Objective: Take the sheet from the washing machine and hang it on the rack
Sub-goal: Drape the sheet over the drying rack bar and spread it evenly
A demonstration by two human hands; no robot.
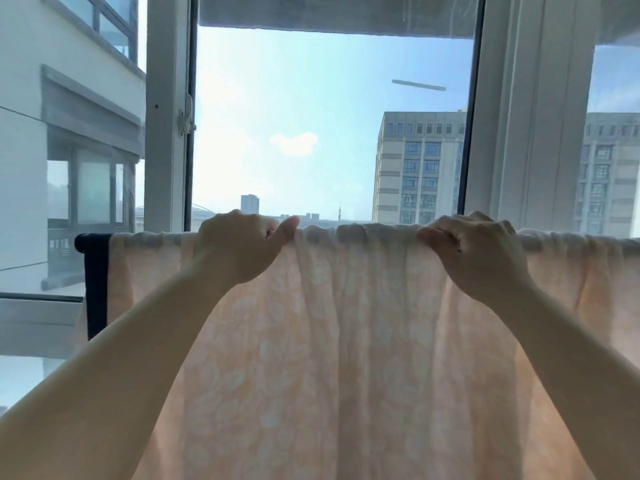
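Sheet [346, 341] hangs over the rail [571, 241] of the rack, which runs from left to right across the view, in front of a large window [166, 133]. The sheet is pale peach with a faint white flower pattern, and the light from outside shines through it. Its top edge is folded over the rail and is gathered in small wrinkles between the two hands. From the rail it falls down toward the near side and fills the lower middle of the view.

The left hand [239, 247] is at the rail, left of the middle. Its fingers are curled over the top of the sheet and the thumb presses the cloth from the near side, so it pinches the sheet at the rail. The right hand [474, 251] is further right on the same rail and grips the sheet in the same way, with curled fingers and the thumb pointing to the left. Both forearms reach up from the near corners.

At the left end of the rail a dark cloth [96, 285] hangs just beside the sheet. Behind the glass there are tall buildings [415, 168] and blue sky.
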